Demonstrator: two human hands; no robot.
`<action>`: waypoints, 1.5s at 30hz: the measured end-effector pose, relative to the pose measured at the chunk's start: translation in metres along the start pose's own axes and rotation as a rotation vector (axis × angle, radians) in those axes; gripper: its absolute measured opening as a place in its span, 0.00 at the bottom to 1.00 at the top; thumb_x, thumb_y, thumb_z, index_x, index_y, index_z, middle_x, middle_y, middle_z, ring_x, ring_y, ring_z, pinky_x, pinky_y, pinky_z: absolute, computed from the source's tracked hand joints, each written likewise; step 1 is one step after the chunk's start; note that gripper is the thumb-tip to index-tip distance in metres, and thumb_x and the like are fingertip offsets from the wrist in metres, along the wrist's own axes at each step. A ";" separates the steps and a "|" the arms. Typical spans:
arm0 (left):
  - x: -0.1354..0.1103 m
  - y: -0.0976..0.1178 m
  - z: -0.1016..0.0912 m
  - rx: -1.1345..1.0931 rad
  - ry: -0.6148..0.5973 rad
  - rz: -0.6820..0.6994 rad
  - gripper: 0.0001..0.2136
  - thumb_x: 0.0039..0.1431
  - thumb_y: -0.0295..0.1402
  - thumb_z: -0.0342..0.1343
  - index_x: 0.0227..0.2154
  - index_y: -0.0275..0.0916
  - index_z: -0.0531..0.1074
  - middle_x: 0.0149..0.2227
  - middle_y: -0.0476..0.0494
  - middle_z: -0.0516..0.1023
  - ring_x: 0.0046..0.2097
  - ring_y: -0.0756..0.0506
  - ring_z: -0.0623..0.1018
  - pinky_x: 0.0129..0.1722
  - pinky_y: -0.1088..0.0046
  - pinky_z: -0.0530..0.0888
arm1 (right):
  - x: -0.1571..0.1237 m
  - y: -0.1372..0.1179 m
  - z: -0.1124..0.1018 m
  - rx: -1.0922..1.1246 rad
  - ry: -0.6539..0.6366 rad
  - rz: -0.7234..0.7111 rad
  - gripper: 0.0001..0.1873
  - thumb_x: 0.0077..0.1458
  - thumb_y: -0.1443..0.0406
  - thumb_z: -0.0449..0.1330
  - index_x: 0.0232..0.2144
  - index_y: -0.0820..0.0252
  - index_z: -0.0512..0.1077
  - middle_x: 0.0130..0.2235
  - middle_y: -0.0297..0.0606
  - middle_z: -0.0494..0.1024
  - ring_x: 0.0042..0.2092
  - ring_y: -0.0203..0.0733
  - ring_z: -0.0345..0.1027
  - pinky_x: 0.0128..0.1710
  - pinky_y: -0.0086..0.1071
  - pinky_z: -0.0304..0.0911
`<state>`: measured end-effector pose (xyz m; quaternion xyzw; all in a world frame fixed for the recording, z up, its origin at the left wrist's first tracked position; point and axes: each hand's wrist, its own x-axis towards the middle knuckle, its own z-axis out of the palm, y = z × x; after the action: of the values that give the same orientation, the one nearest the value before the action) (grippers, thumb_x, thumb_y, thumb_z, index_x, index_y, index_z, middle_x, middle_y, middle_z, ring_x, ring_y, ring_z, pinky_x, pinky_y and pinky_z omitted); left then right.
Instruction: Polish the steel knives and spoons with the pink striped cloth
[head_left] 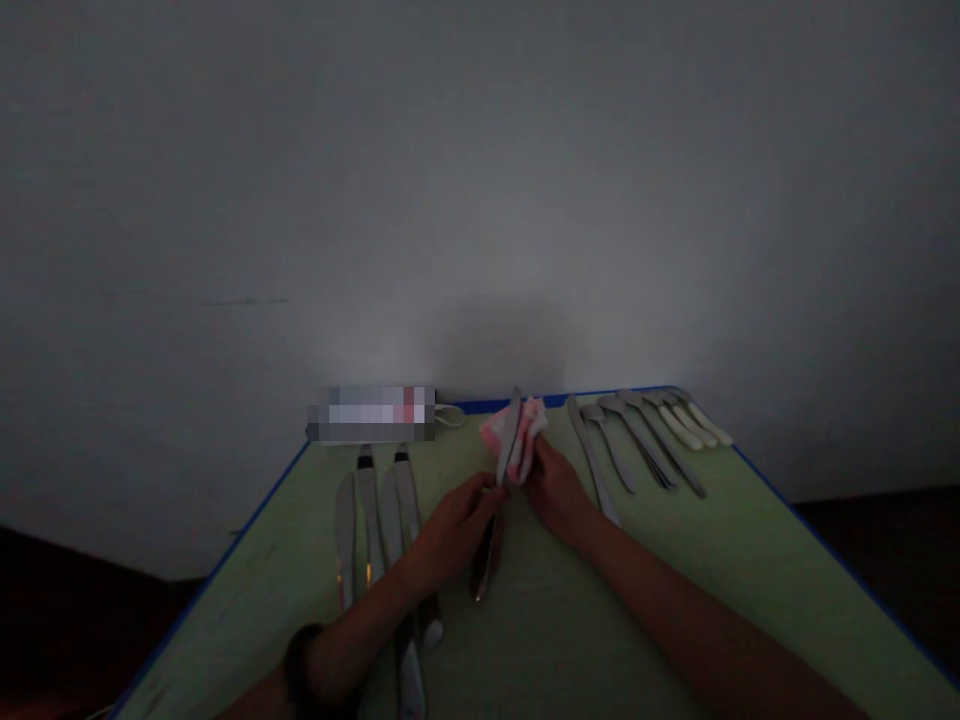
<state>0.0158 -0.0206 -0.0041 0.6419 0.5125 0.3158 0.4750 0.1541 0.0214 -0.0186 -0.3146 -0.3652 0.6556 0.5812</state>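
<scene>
My left hand [456, 530] is closed around the handle of a table knife [508, 440], whose blade points away from me towards the wall. My right hand [556, 490] grips a pink and white cloth [525, 425] that is wrapped about the blade. Both hands are over the middle of a green table [750, 570] with a blue edge. The knife's handle end shows below my left hand, near the table top.
Several table knives [375, 500] lie in a row left of my hands. Several spoons and other cutlery [645, 430] lie at the right rear. A blurred box [371, 414] sits at the back left edge. A pale wall stands behind the table.
</scene>
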 end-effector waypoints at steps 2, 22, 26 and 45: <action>-0.001 0.002 0.000 0.018 -0.022 -0.009 0.12 0.61 0.42 0.45 0.33 0.39 0.64 0.18 0.55 0.68 0.19 0.50 0.70 0.20 0.77 0.65 | -0.001 -0.001 -0.003 -0.089 0.007 -0.018 0.11 0.48 0.56 0.59 0.26 0.57 0.72 0.25 0.32 0.71 0.28 0.35 0.60 0.30 0.29 0.57; 0.000 0.000 -0.003 0.112 0.016 0.026 0.14 0.59 0.43 0.46 0.24 0.40 0.65 0.22 0.52 0.69 0.27 0.47 0.69 0.29 0.74 0.64 | -0.003 -0.002 0.008 0.130 0.144 0.117 0.14 0.41 0.56 0.65 0.28 0.60 0.73 0.26 0.30 0.73 0.27 0.33 0.61 0.29 0.28 0.55; -0.004 0.004 -0.004 -0.007 -0.088 -0.003 0.15 0.60 0.42 0.45 0.23 0.40 0.65 0.19 0.52 0.69 0.24 0.48 0.70 0.27 0.74 0.66 | 0.000 0.000 0.005 0.221 0.176 0.105 0.14 0.41 0.56 0.65 0.29 0.59 0.73 0.27 0.30 0.73 0.28 0.34 0.62 0.29 0.28 0.56; -0.003 0.001 -0.003 -0.117 -0.167 -0.065 0.14 0.61 0.44 0.44 0.31 0.39 0.66 0.19 0.53 0.71 0.18 0.51 0.68 0.17 0.78 0.64 | 0.006 0.005 0.000 0.297 0.127 0.114 0.11 0.41 0.59 0.65 0.27 0.59 0.71 0.25 0.30 0.71 0.26 0.33 0.59 0.25 0.28 0.55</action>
<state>0.0125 -0.0230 -0.0018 0.6202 0.4725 0.2747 0.5627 0.1511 0.0267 -0.0229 -0.2863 -0.2086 0.7130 0.6051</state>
